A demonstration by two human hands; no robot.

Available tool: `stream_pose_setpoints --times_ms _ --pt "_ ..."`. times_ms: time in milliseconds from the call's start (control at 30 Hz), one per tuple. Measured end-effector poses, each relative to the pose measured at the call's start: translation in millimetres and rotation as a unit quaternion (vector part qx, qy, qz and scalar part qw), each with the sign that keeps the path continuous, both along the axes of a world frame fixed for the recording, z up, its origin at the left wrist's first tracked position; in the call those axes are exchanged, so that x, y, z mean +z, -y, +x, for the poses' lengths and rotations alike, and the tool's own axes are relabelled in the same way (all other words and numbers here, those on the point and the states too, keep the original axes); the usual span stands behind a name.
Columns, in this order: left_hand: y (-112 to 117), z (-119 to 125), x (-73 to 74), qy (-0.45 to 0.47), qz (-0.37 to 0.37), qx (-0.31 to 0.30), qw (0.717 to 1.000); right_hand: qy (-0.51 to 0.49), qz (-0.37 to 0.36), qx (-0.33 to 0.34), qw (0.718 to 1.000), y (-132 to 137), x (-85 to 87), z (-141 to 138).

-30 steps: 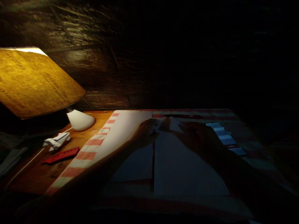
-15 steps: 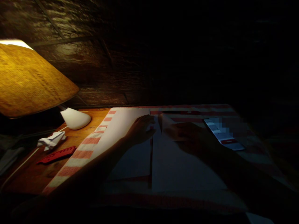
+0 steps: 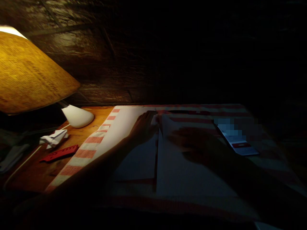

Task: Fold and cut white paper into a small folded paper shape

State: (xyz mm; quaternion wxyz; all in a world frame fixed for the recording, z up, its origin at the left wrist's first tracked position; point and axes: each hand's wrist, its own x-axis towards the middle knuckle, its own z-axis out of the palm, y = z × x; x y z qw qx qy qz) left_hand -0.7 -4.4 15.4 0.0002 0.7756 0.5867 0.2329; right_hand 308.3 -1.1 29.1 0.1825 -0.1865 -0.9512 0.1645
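Note:
A large white paper (image 3: 184, 174) lies on a red-and-white striped cloth (image 3: 83, 153), with a narrow dark gap down its middle. My left hand (image 3: 143, 127) rests at the far end of the gap, its fingers bent and pinching the paper's edge. My right hand (image 3: 194, 145) lies flat in deep shadow on a turned-up flap of the paper (image 3: 165, 123), fingers stretched toward the left hand. The two hands are a short way apart.
A lit lamp with a yellow shade (image 3: 31, 80) and white base (image 3: 77, 116) stands at the left on the wooden table (image 3: 43, 172). Beside it lie a folded white paper shape (image 3: 54, 139) and a red ruler (image 3: 59, 153). A phone (image 3: 238, 142) lies at the right.
My right hand has slid nearer to me along the flap. My left hand stays at the far end of the gap. The view has tilted slightly.

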Motion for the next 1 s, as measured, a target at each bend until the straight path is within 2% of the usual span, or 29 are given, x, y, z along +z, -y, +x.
stream_pose_setpoints --times_ms 100,233,500,733,1000 --pt "2 3 0.5 -0.024 0.014 -0.052 0.998 0.002 0.007 0.010 1.000 2 0.7 0" --pt "4 6 -1.7 -0.063 -0.032 -0.092 0.993 -0.009 0.033 0.025 0.999 5 -0.8 -1" --pt "4 3 -4.5 -0.069 -0.045 -0.091 0.992 -0.013 0.024 0.045 0.999 12 5.9 -8" --pt "4 4 -2.1 -0.081 -0.036 -0.100 0.991 -0.013 0.040 0.037 0.998 13 -2.2 -6" --pt "6 4 -0.9 -0.074 -0.038 -0.065 0.994 -0.004 0.021 0.041 0.999 14 -0.4 -9"
